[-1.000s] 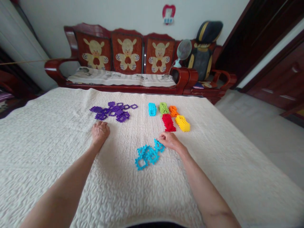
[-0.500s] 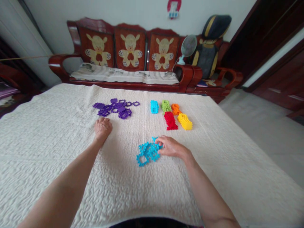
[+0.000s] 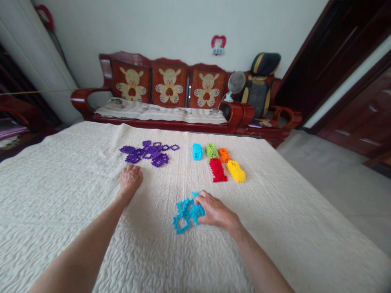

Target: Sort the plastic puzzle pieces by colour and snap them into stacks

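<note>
Spread thumb and fingers of the right hand (image 3: 216, 210) straddle loose blue pieces (image 3: 185, 209), near centre; five compact coloured stacks (image 3: 218, 170) sit far centre-right, while purple pieces (image 3: 155, 152) lie unstacked, far left.

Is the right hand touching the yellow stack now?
No, the right hand is at the loose blue pieces, and the yellow stack lies apart, farther from the person.

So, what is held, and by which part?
Right hand touches the right side of the loose blue pieces; whether it holds one cannot be told. Left hand: nothing visible.
</note>
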Motion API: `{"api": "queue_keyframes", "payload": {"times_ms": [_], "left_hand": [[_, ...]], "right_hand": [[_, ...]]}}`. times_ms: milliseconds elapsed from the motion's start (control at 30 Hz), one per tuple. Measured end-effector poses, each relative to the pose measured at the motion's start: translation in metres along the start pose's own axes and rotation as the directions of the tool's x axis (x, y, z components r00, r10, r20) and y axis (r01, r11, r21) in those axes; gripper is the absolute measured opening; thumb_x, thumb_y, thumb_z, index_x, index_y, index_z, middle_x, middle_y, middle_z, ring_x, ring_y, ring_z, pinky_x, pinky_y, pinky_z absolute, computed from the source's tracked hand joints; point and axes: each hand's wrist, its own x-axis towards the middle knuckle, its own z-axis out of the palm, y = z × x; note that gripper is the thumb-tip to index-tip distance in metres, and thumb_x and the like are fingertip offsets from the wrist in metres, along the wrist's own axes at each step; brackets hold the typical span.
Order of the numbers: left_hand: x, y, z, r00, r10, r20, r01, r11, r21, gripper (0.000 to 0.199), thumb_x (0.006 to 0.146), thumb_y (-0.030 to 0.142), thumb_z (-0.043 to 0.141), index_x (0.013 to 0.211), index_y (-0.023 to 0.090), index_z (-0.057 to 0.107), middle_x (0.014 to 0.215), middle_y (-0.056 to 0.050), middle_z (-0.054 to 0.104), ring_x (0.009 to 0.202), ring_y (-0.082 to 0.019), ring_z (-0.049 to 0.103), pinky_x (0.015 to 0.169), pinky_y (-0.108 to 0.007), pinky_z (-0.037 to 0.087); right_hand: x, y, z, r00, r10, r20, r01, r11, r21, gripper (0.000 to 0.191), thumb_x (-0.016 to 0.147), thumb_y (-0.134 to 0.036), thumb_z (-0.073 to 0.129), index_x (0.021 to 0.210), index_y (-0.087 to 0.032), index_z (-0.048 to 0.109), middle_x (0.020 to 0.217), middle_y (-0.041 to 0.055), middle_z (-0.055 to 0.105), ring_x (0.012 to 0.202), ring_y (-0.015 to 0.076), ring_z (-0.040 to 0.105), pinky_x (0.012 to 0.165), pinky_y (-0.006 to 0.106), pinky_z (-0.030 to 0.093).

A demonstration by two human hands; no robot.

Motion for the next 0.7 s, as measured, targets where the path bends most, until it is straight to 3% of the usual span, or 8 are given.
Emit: {"api": "queue_keyframes", "payload": {"times_ms": [233,400,533,633,700], "left_hand": [[0.000,0.000,0.001,1.000,-0.020,0.002,0.020,1.000,-0.001,0.035,0.094,0.023,0.044,0.113,0.013,0.071,0.121,-0.018,0.065,0.109,-0.033,0.058,0.096,-0.045,0.045],[0.001,0.002,-0.001,1.000,-0.026,0.003,0.026,0.999,0.019,0.034,0.093,0.022,0.045,0.112,0.014,0.072,0.120,-0.016,0.066,0.107,-0.032,0.058,0.094,-0.044,0.046],[0.001,0.000,0.002,1.000,-0.012,-0.004,0.012,1.000,0.025,0.034,0.094,0.023,0.045,0.112,0.014,0.072,0.119,-0.015,0.067,0.107,-0.032,0.059,0.094,-0.044,0.047],[0.002,-0.002,0.005,1.000,-0.006,-0.022,0.007,0.999,0.035,0.034,0.094,0.023,0.044,0.111,0.015,0.072,0.119,-0.014,0.067,0.106,-0.032,0.059,0.094,-0.045,0.047],[0.002,-0.003,0.006,1.000,0.005,-0.024,-0.004,0.999,0.038,0.034,0.094,0.023,0.044,0.111,0.015,0.072,0.118,-0.014,0.067,0.106,-0.032,0.060,0.093,-0.044,0.047]], "right_hand": [[0.010,0.012,-0.012,0.998,-0.028,0.055,0.014,0.970,0.244,0.016,0.070,-0.008,0.062,0.081,-0.020,0.060,0.075,-0.0039,0.057,0.069,0.0107,0.052,0.067,0.022,0.037],[0.017,0.026,-0.029,0.997,-0.033,0.068,0.001,0.909,0.416,0.013,0.072,-0.015,0.061,0.085,-0.018,0.064,0.071,-0.0044,0.058,0.067,0.0105,0.051,0.062,0.021,0.038],[0.044,0.046,-0.040,0.982,0.056,-0.178,0.016,0.924,0.383,0.010,0.076,-0.020,0.060,0.086,-0.019,0.063,0.073,-0.0034,0.059,0.068,0.0114,0.053,0.062,0.021,0.038],[0.081,0.066,-0.049,0.907,0.149,-0.394,-0.039,0.961,0.272,0.009,0.076,-0.018,0.060,0.084,-0.019,0.063,0.074,-0.0024,0.061,0.068,0.0127,0.055,0.064,0.022,0.040],[0.109,0.078,-0.056,0.861,0.187,-0.473,-0.122,0.979,0.164,0.011,0.076,-0.015,0.060,0.086,-0.019,0.063,0.077,-0.0009,0.065,0.071,0.0142,0.058,0.067,0.024,0.042]]}}
